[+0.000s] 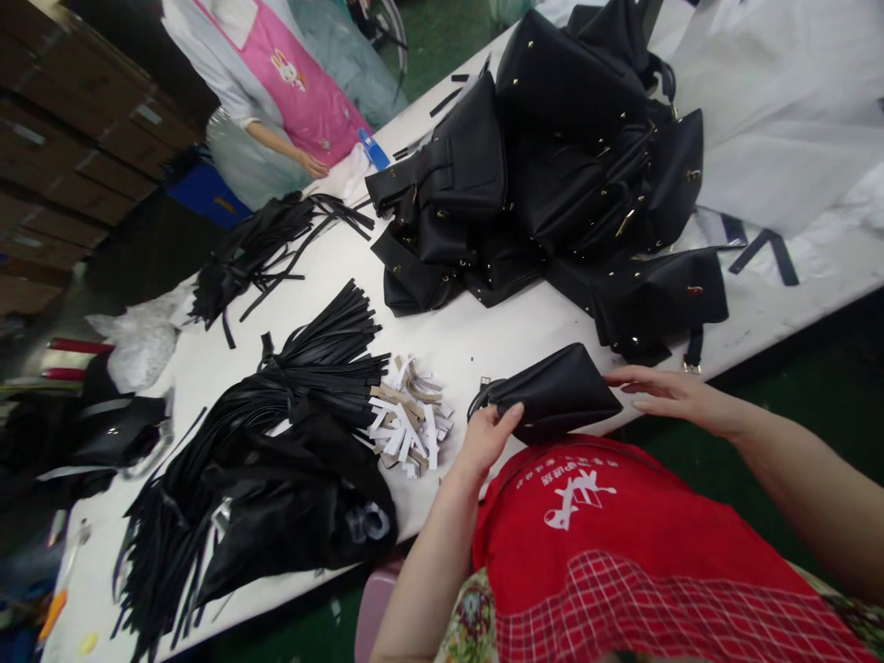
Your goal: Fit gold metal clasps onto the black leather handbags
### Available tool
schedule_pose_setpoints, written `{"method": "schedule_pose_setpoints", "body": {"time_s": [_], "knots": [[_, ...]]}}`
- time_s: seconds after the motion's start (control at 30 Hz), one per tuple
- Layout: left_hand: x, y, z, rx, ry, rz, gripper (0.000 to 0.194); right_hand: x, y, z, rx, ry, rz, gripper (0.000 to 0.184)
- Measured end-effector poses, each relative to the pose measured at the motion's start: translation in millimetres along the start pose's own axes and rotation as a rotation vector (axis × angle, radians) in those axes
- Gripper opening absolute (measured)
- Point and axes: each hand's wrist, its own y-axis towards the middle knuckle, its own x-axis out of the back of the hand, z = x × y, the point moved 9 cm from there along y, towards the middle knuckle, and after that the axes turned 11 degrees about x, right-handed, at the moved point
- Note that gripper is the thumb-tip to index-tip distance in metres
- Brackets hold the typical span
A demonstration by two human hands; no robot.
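Note:
A small black handbag (563, 391) lies at the table's front edge, close against the red apron. My left hand (489, 435) grips its left end, thumb on top and the other fingers partly hidden; a strap with a small buckle shows just beyond. At the bag's right end, my right hand (667, 394) has its fingers stretched out, with the tips at or touching the bag's edge. Left of the bag is a loose heap of white and tan strips (409, 419). Beyond it rises a big pile of black bags (552, 166) with gold-coloured fittings.
Bundled black straps (276, 378) and a black cloth-like heap (304, 497) cover the left of the white table (331, 267). Another strap bundle (252, 249) lies farther back. Across the table stands a person in a pink apron (304, 78). Stacked cartons (69, 138) are behind.

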Motion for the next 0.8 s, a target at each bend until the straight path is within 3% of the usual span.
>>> {"method": "schedule_pose_setpoints", "body": {"time_s": [0.17, 0.27, 0.33, 0.4, 0.47, 0.57, 0.7, 0.8], "knots": [[-18.6, -13, -2, -0.049, 0.073, 0.072, 0.035, -12, 6, -8, 0.001, 0.048, 0.039, 0.059], [-24.5, -24, -7, -0.123, 0.168, 0.108, 0.024, -9, 9, -22, -0.049, 0.140, 0.006, 0.050], [-27.8, -33, -12, -0.204, 0.298, 0.105, 0.019, -5, 9, -39, -0.159, 0.255, -0.023, 0.046], [-39.6, -43, -20, -0.333, 0.572, 0.102, 0.016, -7, 7, -57, -0.310, 0.390, -0.013, 0.045], [-57.7, -51, -25, -0.439, 0.807, 0.124, 0.016, -14, 3, -69, -0.462, 0.529, 0.037, 0.046], [-88.9, -61, -34, -0.562, 0.934, 0.231, 0.018, -32, -6, -75, -0.643, 0.689, 0.148, 0.047], [-123.5, -79, -46, -0.797, 1.159, 0.350, 0.021, -45, -11, -78, -0.720, 0.624, 0.210, 0.045], [-129.6, -87, -49, -0.836, 1.221, 0.368, 0.018, -43, -1, -73, -0.642, 0.517, 0.199, 0.032]]}}
